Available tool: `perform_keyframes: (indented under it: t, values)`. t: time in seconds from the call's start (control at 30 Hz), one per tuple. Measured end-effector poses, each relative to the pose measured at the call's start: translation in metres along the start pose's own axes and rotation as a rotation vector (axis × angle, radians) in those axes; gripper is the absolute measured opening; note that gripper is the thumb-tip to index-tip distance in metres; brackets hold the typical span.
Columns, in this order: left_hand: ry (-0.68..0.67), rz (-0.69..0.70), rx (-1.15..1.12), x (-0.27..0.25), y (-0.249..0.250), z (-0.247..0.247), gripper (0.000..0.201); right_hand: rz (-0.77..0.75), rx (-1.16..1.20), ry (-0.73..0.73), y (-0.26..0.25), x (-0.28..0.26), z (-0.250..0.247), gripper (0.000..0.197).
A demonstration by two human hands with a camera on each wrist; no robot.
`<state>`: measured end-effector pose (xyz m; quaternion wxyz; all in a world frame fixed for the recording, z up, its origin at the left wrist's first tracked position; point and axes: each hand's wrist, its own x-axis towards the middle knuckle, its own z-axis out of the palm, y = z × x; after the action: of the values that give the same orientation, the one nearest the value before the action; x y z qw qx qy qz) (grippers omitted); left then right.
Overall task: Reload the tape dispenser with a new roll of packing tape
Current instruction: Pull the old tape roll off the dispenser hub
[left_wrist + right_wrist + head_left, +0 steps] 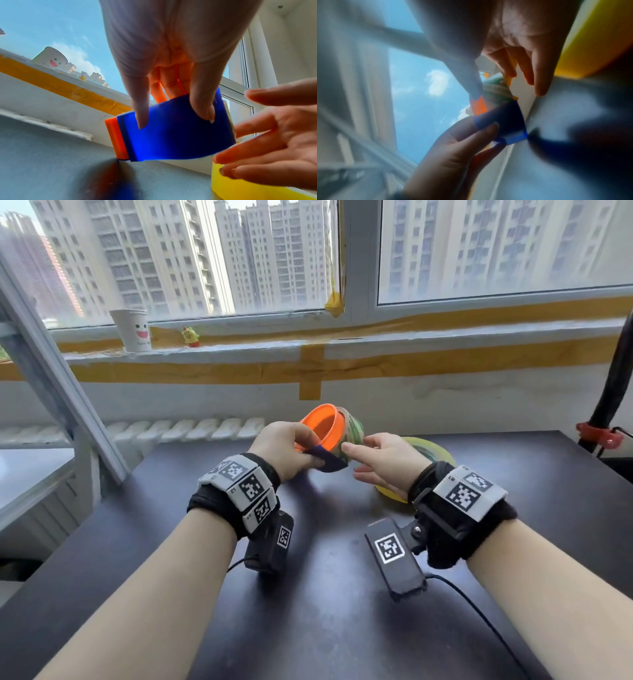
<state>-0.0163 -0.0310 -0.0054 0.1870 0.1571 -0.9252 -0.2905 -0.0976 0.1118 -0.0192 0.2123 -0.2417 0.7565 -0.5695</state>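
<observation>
Nearest me, left hand (171,54) pinches my tape dispenser (171,128) by its blue flap. Only the left wrist view shows my right hand (274,135) at 3 o'clock, fingers spread, over the yellow tape roll (240,188).

From the head we look forward and down over both forearms at the dark table (325,628), the window (496,251) far ahead. Our left wrist view looks up, very near the tape dispenser (171,129). Our right wrist view, blurred, sees that dispenser from the right. All three share it and the yellow tape roll (240,186).
</observation>
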Motion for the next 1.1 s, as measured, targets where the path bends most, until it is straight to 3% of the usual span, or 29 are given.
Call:
perform_keyframes:
  t: [0.07,0.13,0.23,0.3,0.47,0.6,0.73,1.1]
  values:
    - [-0.033,0.005,-0.021,0.000,0.000,-0.002,0.015,0.069,0.294,-0.073,0.001,0.002,0.004,0.022]
    - [-0.050,0.019,-0.054,0.000,0.000,-0.002,0.013,0.054,0.513,-0.121,0.003,0.006,0.004,0.017]
    - [-0.030,0.045,-0.115,0.003,0.000,0.000,0.023,-0.049,0.700,-0.138,0.008,0.012,0.002,0.013]
    - [-0.015,0.068,-0.135,0.006,-0.001,0.003,0.018,-0.115,0.754,-0.130,0.011,0.015,0.002,0.012]
    - [-0.013,0.114,-0.052,0.015,-0.003,0.003,0.028,-0.237,0.584,0.011,0.018,0.023,0.006,0.016]
    - [-0.123,-0.068,-0.535,0.012,-0.004,-0.006,0.013,-0.285,0.487,0.023,0.021,0.027,0.011,0.019]
    - [-0.159,-0.161,-0.793,0.010,-0.013,0.001,0.013,-0.331,0.381,0.006,0.025,0.029,0.014,0.020]
    - [-0.179,-0.171,-0.927,-0.001,-0.021,0.017,0.013,-0.202,0.291,0.004,0.031,0.023,0.014,0.028]
